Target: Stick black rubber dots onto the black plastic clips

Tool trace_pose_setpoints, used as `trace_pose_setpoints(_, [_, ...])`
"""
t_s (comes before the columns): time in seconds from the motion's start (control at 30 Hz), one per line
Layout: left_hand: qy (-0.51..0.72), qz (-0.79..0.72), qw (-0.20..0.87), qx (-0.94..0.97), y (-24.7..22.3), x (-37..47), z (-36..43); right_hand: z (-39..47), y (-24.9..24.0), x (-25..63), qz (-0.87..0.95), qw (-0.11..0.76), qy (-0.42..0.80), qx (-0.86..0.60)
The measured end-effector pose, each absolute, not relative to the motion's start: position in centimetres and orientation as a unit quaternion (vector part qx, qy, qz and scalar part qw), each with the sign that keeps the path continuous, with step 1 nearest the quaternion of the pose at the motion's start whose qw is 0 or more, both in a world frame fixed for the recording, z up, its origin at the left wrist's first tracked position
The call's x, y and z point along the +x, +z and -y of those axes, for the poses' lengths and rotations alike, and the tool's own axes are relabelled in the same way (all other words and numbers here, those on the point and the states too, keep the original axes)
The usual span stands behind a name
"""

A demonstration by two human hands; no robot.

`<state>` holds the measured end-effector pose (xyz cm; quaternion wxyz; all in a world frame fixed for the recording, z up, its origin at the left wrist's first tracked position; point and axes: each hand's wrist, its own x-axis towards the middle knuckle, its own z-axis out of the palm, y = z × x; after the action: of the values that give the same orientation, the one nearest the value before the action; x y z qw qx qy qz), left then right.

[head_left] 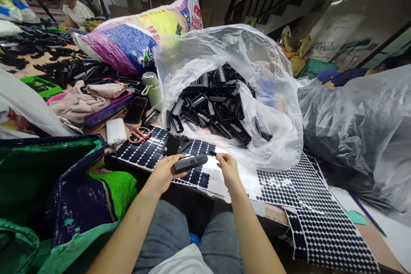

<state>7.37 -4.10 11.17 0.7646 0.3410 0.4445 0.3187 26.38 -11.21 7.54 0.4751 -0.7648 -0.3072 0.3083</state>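
- Over the near edge of the table (274,214), the left hand (164,174) is closed round one end of a black casing (192,163), thumb above and fingers beneath
- Just right of it, the right hand (228,170) pinches a small dark piece (212,153) between nearly closed fingertips; it looks like a sticker, though too small to be sure
- Judging by this pose, the step in hand is bringing piece and casing together; they are near each other, and whether they touch I cannot tell
- What the next move seems to call for is a steady left hold and careful lining-up by the right fingertips
- Long and narrow, the casing has a patterned side with a round mark on it, and sits slightly tilted, its free end higher, above a sheet of dark stickers (138,150)
- Beyond, similar black parts (212,102) lie heaped in an open plastic bag (279,137)
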Motion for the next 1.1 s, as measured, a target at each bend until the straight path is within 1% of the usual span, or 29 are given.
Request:
trace_pose_setpoints(0.1, [0.291,-0.431,0.778,0.353,12.2,7.5,4.8,13.6,10.1,26.2,0.295,0.548,0.433,-0.652])
trace_pose_setpoints(0.17, [0.276,-0.425,0.784,0.357,12.8,7.7,5.3,14.8,11.5,25.8,0.283,0.570,0.491,-0.595])
trace_pose_setpoints(0.2, [0.270,-0.423,0.787,0.358,13.1,7.8,5.5,15.3,12.0,25.7,0.282,0.571,0.497,-0.590])
trace_pose_setpoints(0.53, [0.248,-0.414,0.795,0.369,13.6,8.1,6.6,17.2,13.1,25.4,0.307,0.569,0.455,-0.613])
trace_pose_setpoints(0.9, [0.243,-0.416,0.790,0.379,14.0,8.5,7.3,18.0,12.5,25.4,0.355,0.547,0.385,-0.654])
trace_pose_setpoints(1.1, [0.246,-0.425,0.787,0.373,14.0,8.6,7.3,18.1,12.5,25.2,0.329,0.562,0.400,-0.645])
